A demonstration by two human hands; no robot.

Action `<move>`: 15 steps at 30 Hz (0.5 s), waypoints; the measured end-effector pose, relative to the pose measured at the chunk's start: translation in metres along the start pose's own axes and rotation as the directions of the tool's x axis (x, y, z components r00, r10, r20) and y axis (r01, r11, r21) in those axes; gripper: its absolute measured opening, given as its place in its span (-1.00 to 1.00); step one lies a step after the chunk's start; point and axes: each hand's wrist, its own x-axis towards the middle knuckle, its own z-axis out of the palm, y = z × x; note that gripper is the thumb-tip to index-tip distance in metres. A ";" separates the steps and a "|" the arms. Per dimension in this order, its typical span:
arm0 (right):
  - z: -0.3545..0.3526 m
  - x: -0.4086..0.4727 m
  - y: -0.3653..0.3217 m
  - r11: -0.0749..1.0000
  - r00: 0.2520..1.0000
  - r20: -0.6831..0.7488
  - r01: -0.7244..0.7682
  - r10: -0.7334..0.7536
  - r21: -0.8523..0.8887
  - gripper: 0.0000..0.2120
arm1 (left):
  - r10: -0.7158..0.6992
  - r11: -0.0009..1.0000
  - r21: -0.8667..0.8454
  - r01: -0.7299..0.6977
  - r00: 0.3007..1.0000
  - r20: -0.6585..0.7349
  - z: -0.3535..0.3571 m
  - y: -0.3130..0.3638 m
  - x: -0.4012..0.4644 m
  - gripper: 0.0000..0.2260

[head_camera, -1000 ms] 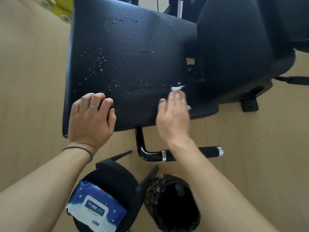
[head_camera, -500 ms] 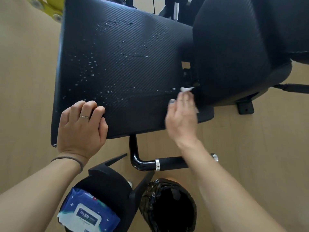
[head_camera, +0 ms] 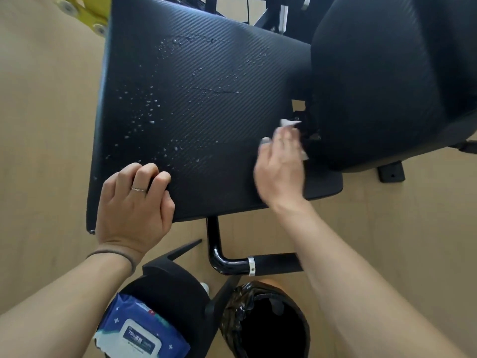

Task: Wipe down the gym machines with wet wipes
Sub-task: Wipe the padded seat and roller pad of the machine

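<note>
A person leans over one black padded seat (head_camera: 206, 104) of a gym machine, both bare arms in view. The right hand (head_camera: 280, 166), blurred, presses one white wet wipe (head_camera: 289, 123) flat against the seat's right edge, beside a second black pad (head_camera: 382, 81); its fingers lie nearly straight over the wipe. The left hand (head_camera: 134, 202), wearing one ring, rests on the seat's near edge with fingers curled under, grasping nothing. Water droplets dot the seat. Below, one blue pack of wipes (head_camera: 140, 329) sits on one black stool (head_camera: 175, 288), just beside one bin lined with a black bag (head_camera: 265, 321). One black handle bar (head_camera: 245, 263) juts under the seat, above the tan floor (head_camera: 46, 112).
</note>
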 end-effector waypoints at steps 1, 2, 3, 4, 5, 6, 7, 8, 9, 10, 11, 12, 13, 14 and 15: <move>0.010 -0.015 -0.023 0.993 0.993 -0.014 0.119 -0.119 0.003 -0.34 | -0.001 1.000 0.002 0.001 1.000 -0.003 0.000 0.000 0.000 -0.68; 0.018 -0.030 -0.045 0.965 0.965 -0.014 0.260 -0.260 0.015 -0.32 | -0.001 1.000 0.007 0.001 1.000 -0.007 0.000 0.000 0.000 -0.68; 0.026 -0.049 -0.063 0.931 0.931 0.010 0.364 -0.364 0.019 -0.36 | -0.002 1.000 0.015 0.002 1.000 -0.011 0.000 0.000 0.000 -0.69; 0.027 -0.067 -0.077 0.901 0.899 0.070 0.434 -0.432 -0.009 -0.42 | -0.004 1.000 0.026 0.004 1.000 -0.018 0.000 0.001 0.000 -0.70; 0.024 -0.078 -0.083 0.861 0.856 0.116 0.508 -0.504 -0.009 -0.44 | -0.004 0.999 0.032 0.005 1.000 -0.026 0.000 0.001 0.000 -0.70; 0.015 -0.081 -0.082 0.830 0.821 0.131 0.557 -0.555 0.027 -0.45 | -0.003 1.000 0.030 0.004 1.000 -0.029 0.000 0.002 0.000 -0.70; 0.010 -0.077 -0.070 0.801 0.789 0.153 0.598 -0.596 0.035 -0.46 | -0.002 1.000 0.020 0.003 1.000 -0.028 0.000 0.001 0.000 -0.70; 0.005 -0.068 -0.052 0.780 0.772 0.151 0.626 -0.618 -0.011 -0.47 | -0.001 1.000 0.007 0.001 1.000 -0.024 0.000 0.001 0.000 -0.70; 0.000 -0.053 -0.031 0.789 0.789 0.124 0.611 -0.602 -0.062 -0.48 | -0.002 1.000 -0.004 0.002 1.000 -0.019 0.000 0.000 0.000 -0.70; -0.005 -0.035 -0.009 0.837 0.844 0.056 0.537 -0.534 -0.107 -0.49 | -0.003 1.000 -0.008 0.002 1.000 -0.014 0.000 0.000 0.000 -0.69; -0.012 -0.019 0.010 0.911 0.916 0.013 0.401 -0.402 -0.094 -0.47 | -0.003 1.000 -0.006 0.003 1.000 -0.011 0.000 0.000 0.000 -0.69; -0.017 -0.010 0.019 0.961 0.966 0.029 0.259 -0.257 -0.101 -0.43 | -0.004 1.000 -0.002 0.004 1.000 -0.008 0.001 0.000 0.000 -0.68; -0.016 -0.010 0.016 0.976 0.981 0.073 0.188 -0.181 -0.113 -0.40 | -0.006 1.000 -0.002 0.006 1.000 -0.004 0.001 0.000 0.000 -0.67; -0.014 -0.018 0.000 0.980 0.979 0.102 0.184 -0.177 -0.073 -0.39 | -0.009 1.000 -0.005 0.009 1.000 0.001 0.001 0.001 0.000 -0.67; -0.005 -0.035 -0.019 0.967 0.963 0.124 0.246 -0.238 -0.059 -0.39 | -0.010 1.000 -0.006 0.010 1.000 0.003 0.001 0.001 0.000 -0.66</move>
